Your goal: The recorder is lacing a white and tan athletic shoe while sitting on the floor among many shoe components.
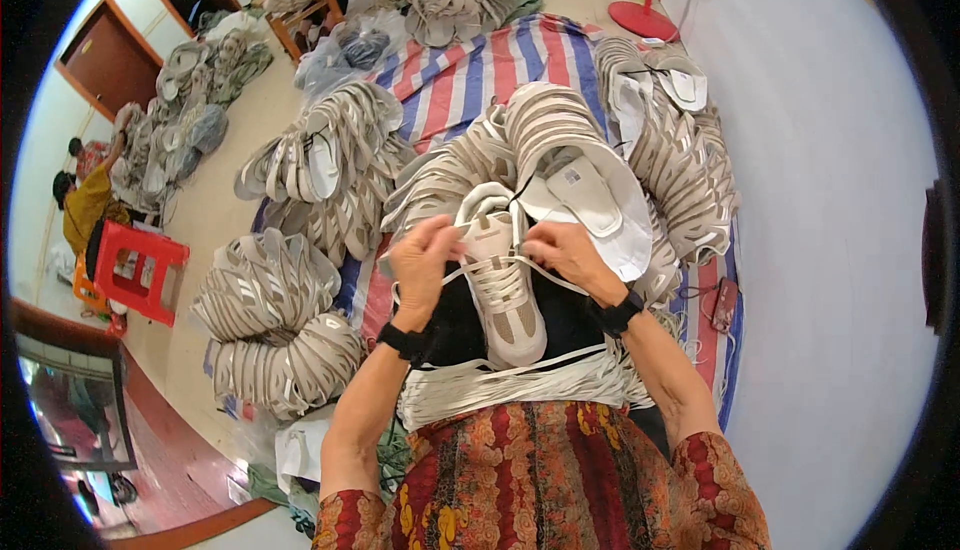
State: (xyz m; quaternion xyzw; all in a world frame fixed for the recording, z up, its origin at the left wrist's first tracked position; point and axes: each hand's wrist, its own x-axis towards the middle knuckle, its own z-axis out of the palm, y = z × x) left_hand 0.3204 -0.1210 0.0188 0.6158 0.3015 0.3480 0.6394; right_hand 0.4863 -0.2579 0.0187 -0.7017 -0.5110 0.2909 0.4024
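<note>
A beige and grey shoe upper [508, 315] lies in front of me over black cloth, its toe toward me and pale lacing across its front. My left hand [424, 262] is closed in a pinch at the left edge of the eyelets, on the shoelace. On the other side my right hand [570, 258] pinches the lace by the right edge; a loose length [555, 278] runs below its fingers. A thick bundle of pale shoelaces [520, 392] lies across my lap. Just beyond the upper, a curved stack of uppers [575, 140] has a white insole-shaped piece [582, 195] at its near end.
More bundled uppers stand at left [285, 325] and right [690, 180] on a striped sheet [490, 65]. A red stool [138, 268] and a person in yellow [88, 205] are at far left. A white wall [820, 250] borders the right, with a red stand base [643, 20] nearby.
</note>
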